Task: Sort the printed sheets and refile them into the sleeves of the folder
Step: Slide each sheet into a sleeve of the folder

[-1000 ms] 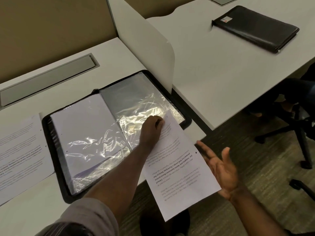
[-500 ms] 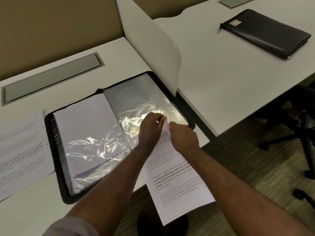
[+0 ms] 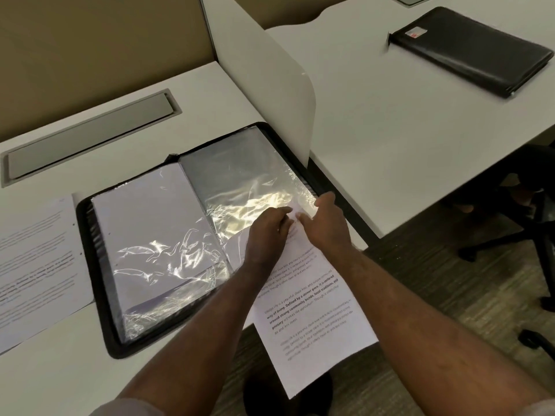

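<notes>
Where the open folder (image 3: 99, 265) lies on the near desk (image 3: 75, 370), we log both hands at the near edge of its right-hand sleeve (image 3: 240, 181). Left hand (image 3: 267, 235): fingers curled, pinching the top edge of a printed sheet (image 3: 312, 319) at the sleeve mouth. Right hand (image 3: 326, 223): just beside the left, fingers extended along the sleeve's plastic edge and the sheet's top corner; whether it pinches the plastic we cannot tell. Sheet: top end at the sleeve, most of its length overhanging the desk's near edge, text visible. Left-hand sleeve (image 3: 150, 229): holds a white page under crinkled plastic. Further printed sheets (image 3: 33, 265): flat on the desk, left of the folder, touching its edge. White divider (image 3: 270, 85): upright, at the folder's far right. Closed black folder (image 3: 471, 49): far right, on the neighbouring desk (image 3: 390, 130).
</notes>
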The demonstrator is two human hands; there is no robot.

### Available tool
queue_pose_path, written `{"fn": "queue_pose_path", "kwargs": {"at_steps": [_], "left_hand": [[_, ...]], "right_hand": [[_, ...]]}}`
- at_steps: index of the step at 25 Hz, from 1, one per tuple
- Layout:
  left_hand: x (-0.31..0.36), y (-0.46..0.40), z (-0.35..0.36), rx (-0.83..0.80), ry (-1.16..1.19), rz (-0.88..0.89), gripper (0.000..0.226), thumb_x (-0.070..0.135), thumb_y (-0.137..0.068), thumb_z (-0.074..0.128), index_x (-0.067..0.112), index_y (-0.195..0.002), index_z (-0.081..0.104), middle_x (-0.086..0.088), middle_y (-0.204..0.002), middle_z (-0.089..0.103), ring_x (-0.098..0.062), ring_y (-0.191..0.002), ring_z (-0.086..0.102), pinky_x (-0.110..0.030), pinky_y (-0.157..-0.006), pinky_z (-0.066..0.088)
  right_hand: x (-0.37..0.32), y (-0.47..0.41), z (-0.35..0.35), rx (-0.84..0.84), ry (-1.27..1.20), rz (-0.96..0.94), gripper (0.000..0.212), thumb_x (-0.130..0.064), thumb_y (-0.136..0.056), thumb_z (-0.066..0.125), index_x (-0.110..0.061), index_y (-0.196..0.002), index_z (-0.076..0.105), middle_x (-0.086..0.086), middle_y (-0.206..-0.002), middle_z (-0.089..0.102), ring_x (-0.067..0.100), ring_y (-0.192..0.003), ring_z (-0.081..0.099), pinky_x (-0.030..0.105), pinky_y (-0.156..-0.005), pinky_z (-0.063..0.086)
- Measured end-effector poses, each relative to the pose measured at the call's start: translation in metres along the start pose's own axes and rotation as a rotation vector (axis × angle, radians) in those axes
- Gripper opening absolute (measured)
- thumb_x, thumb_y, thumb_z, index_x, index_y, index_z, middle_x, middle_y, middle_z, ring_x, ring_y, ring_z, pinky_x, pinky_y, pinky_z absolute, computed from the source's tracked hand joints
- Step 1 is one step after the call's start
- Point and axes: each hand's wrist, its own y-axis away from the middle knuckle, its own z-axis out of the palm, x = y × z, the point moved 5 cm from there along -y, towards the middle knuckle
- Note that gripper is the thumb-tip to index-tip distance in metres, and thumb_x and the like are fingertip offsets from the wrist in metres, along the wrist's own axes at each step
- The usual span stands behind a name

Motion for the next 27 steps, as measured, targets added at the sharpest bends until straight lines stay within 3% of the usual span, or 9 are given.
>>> {"fn": "queue_pose_path", "kwargs": {"at_steps": [3,5,8,11,14,17,21,24,27], "left_hand": [[-0.008,0.004,0.011,-0.059,0.0,-0.088,0.032,0.009,-0.091,0.063,0.012,-0.122,0.062,-0.002,-0.098,0.065,-0.011,-0.083,0.058,-0.026,-0.078,0.052],[-0.009,0.006,0.016,-0.074,0.008,-0.092,0.032,0.007,-0.09,0.062,0.012,-0.122,0.061,-0.001,-0.098,0.063,-0.009,-0.082,0.056,-0.023,-0.076,0.052],[-0.006,0.007,0.015,-0.064,0.007,-0.088,0.033,0.001,-0.088,0.062,0.011,-0.12,0.06,-0.003,-0.105,0.061,-0.008,-0.08,0.053,-0.007,-0.07,0.041],[0.0,0.003,0.011,-0.018,-0.014,-0.056,0.026,0.002,-0.089,0.061,0.009,-0.114,0.063,-0.005,-0.104,0.062,-0.009,-0.077,0.052,-0.006,-0.069,0.036],[0.007,-0.003,0.006,0.022,-0.073,0.036,0.013,0.01,-0.092,0.062,0.008,-0.103,0.068,-0.005,-0.093,0.066,-0.015,-0.076,0.057,-0.019,-0.07,0.041],[0.017,-0.007,0.004,0.018,-0.126,0.146,0.012,0.015,-0.094,0.062,0.006,-0.098,0.07,-0.008,-0.089,0.068,-0.021,-0.078,0.06,-0.024,-0.07,0.043],[0.024,0.0,0.001,0.03,-0.111,0.231,0.01,0.011,-0.092,0.063,0.006,-0.096,0.07,-0.009,-0.087,0.067,-0.023,-0.079,0.06,-0.028,-0.069,0.046],[0.024,0.007,-0.003,0.037,-0.062,0.212,0.01,0.013,-0.093,0.061,0.009,-0.097,0.069,-0.006,-0.09,0.067,-0.02,-0.082,0.059,-0.026,-0.071,0.047],[0.024,0.011,-0.009,0.041,-0.024,0.193,0.009,0.014,-0.093,0.062,0.01,-0.097,0.069,-0.005,-0.091,0.067,-0.018,-0.083,0.059,-0.025,-0.072,0.048]], "right_hand": [[0.024,0.015,-0.006,-0.118,0.031,-0.027,0.071,-0.038,-0.083,0.072,-0.02,-0.134,0.026,0.008,-0.115,0.061,0.025,-0.099,0.065,0.034,-0.079,0.055],[0.053,0.038,-0.015,-0.164,0.101,-0.013,0.075,-0.044,-0.082,0.071,-0.022,-0.14,0.028,0.004,-0.116,0.062,0.023,-0.099,0.065,0.031,-0.077,0.053],[0.107,0.095,-0.032,-0.195,-0.028,0.091,0.044,-0.038,-0.08,0.075,-0.027,-0.116,0.054,-0.004,-0.108,0.065,0.01,-0.091,0.065,0.023,-0.068,0.055],[0.147,0.154,-0.033,-0.137,-0.382,0.228,0.024,-0.018,-0.078,0.077,-0.027,-0.094,0.062,0.001,-0.097,0.072,0.005,-0.076,0.069,0.018,-0.056,0.054],[0.163,0.188,-0.008,-0.038,-0.624,0.383,0.023,-0.005,-0.078,0.075,-0.016,-0.097,0.067,0.001,-0.089,0.075,0.013,-0.074,0.072,0.023,-0.053,0.054],[0.155,0.196,0.019,0.008,-0.676,0.442,0.015,-0.015,-0.083,0.071,-0.014,-0.097,0.065,0.002,-0.084,0.073,0.02,-0.07,0.07,0.028,-0.051,0.053],[0.132,0.188,0.028,0.049,-0.736,0.417,0.009,-0.019,-0.087,0.067,-0.016,-0.095,0.064,0.004,-0.085,0.073,0.023,-0.074,0.071,0.032,-0.057,0.057],[0.115,0.18,0.027,0.027,-0.755,0.375,0.008,-0.018,-0.09,0.065,-0.015,-0.097,0.065,0.005,-0.084,0.073,0.02,-0.067,0.067,0.023,-0.049,0.048],[0.096,0.166,0.029,0.007,-0.711,0.332,0.009,-0.02,-0.091,0.064,-0.02,-0.1,0.063,0.004,-0.088,0.072,0.018,-0.07,0.066,0.022,-0.053,0.049]]}}
